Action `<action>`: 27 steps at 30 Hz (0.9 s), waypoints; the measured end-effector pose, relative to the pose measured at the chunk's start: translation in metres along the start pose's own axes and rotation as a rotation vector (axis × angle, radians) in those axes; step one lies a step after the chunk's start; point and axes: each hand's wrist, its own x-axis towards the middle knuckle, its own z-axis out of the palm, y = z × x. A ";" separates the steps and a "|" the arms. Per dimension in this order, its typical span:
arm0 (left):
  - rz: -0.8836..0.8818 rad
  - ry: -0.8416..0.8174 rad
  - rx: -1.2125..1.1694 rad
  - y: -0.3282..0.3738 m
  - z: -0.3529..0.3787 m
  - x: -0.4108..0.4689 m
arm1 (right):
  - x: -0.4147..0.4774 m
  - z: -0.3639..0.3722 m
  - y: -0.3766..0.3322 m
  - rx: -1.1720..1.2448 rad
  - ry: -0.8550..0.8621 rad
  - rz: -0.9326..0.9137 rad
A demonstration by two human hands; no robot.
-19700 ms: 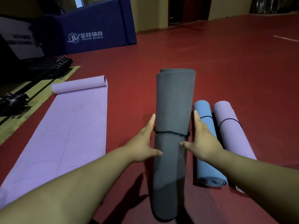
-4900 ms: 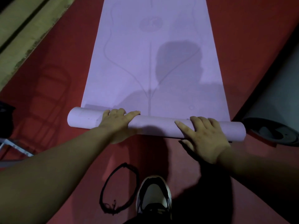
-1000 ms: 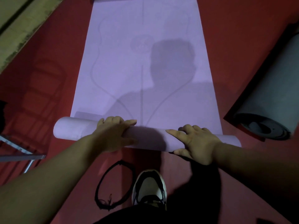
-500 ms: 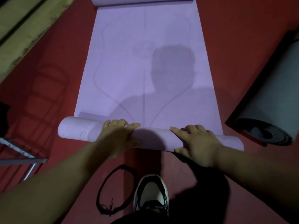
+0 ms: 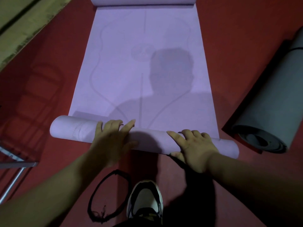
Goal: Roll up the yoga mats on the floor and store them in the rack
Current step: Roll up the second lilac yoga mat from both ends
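Observation:
A purple yoga mat (image 5: 144, 63) lies spread on the red floor, its near end wound into a roll (image 5: 72, 130) that runs left to right in front of me. My left hand (image 5: 113, 138) lies on top of the roll left of centre, fingers draped forward over it. On the right part of the roll presses my right hand (image 5: 195, 148), fingers spread. The mat's far end (image 5: 142, 0) curls up at the top edge. A rolled grey mat (image 5: 268, 110) lies at the right.
A black elastic loop (image 5: 106, 195) lies on the floor beside my shoe (image 5: 146, 200). A metal frame leg (image 5: 14, 166) juts in at the left edge. A yellowish wooden strip (image 5: 27, 22) borders the red floor at the upper left.
The roll has advanced a little up the mat under both hands, and more of the curled far end has come into view at the top.

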 end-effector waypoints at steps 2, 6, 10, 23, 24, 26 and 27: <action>0.019 0.077 0.006 0.008 0.012 -0.016 | 0.001 -0.002 0.003 0.005 -0.011 -0.014; -0.022 0.109 -0.020 0.012 0.015 -0.012 | -0.001 0.000 0.001 -0.022 -0.014 -0.010; -0.046 0.023 -0.036 0.010 0.007 0.001 | 0.007 -0.011 0.007 0.024 -0.059 0.002; -0.038 -0.075 -0.039 -0.001 -0.002 0.021 | -0.013 0.019 -0.012 -0.023 0.165 0.128; -0.040 -0.070 -0.036 0.000 -0.003 0.021 | -0.012 0.019 -0.010 -0.018 0.151 0.126; -0.071 -0.031 -0.009 0.004 -0.001 0.019 | -0.008 0.017 -0.005 -0.024 0.137 0.125; -0.099 0.014 -0.007 0.006 0.002 0.016 | -0.004 0.013 -0.002 -0.026 0.146 0.123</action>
